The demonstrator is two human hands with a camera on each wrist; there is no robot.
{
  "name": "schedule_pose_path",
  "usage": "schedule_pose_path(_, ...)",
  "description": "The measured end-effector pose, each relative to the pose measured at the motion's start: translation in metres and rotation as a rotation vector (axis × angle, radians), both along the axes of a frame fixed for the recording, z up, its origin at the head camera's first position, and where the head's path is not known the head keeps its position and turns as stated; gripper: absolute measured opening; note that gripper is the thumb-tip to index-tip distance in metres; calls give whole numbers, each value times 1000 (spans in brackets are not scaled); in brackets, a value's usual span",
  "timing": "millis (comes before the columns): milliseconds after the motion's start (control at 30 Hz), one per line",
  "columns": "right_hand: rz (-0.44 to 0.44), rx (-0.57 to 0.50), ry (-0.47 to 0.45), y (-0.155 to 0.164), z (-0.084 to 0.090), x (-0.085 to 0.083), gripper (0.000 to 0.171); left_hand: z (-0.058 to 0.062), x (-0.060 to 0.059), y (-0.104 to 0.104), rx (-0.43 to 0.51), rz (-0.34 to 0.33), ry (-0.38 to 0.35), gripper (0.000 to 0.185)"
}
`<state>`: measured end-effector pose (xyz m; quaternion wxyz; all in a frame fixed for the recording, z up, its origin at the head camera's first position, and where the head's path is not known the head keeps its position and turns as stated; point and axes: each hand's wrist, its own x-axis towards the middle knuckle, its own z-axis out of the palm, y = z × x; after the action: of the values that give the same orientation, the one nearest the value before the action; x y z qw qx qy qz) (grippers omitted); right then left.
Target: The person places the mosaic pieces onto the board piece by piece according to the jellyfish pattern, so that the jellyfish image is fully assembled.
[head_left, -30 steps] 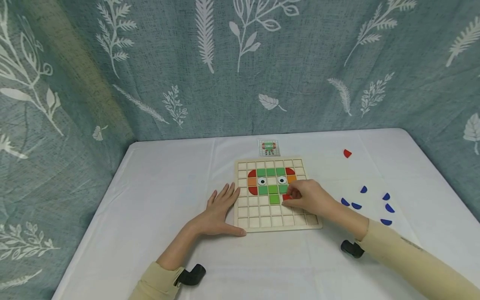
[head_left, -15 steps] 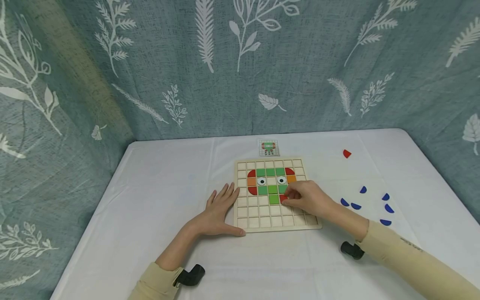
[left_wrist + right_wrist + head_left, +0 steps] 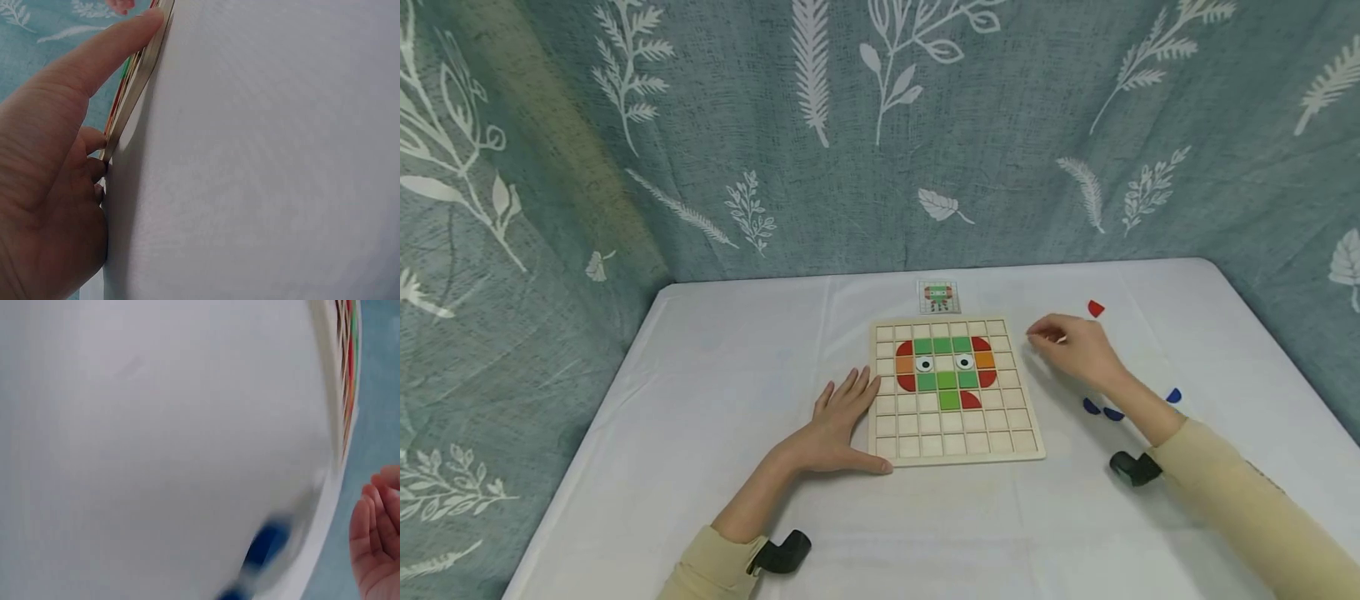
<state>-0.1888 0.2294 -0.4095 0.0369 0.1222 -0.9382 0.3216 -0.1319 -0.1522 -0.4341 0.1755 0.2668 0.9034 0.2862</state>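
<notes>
In the head view my left hand [image 3: 835, 425] lies spread at the left side of a wooden grid board [image 3: 958, 459], its thumb at the front left corner. Fingertips touch the board's rim in the left wrist view. Coloured tiles fill part of the grid: green squares [image 3: 950, 400], orange ones, red quarter-rounds and two eye tiles. One red quarter-round [image 3: 971, 400] sits right of the lowest green square. My right hand [image 3: 1078, 346] hovers right of the board with loosely bent fingers and nothing visible in them. A loose red piece [image 3: 1096, 308] lies just beyond it.
A small pattern card [image 3: 938, 297] lies behind the board. Blue half-rounds [image 3: 1113, 413] are scattered on the white cloth at the right, some hidden under the right forearm. A patterned curtain [image 3: 850, 208] hangs behind the table.
My right hand has let go of the red quarter-round on the board and moved up and to the right, off the grid. The left hand has stayed in place.
</notes>
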Motion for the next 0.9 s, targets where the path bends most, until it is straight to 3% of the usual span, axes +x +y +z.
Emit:
schedule_pose_path(133,-142,20,-58,33,2,-14,26,1,0,-1,-3,-3,5,120)
schedule_pose_path(267,-200,46,-115,59,2,-29,33,0,0,-1,-3,-6,11,120)
schedule_pose_path(500,-153,150,-189,84,-1,-47,43,-1,0,-1,0,-14,5,119)
schedule_pose_path(900,-146,138,-221,86,0,-41,38,-2,0,-1,6,-11,6,119)
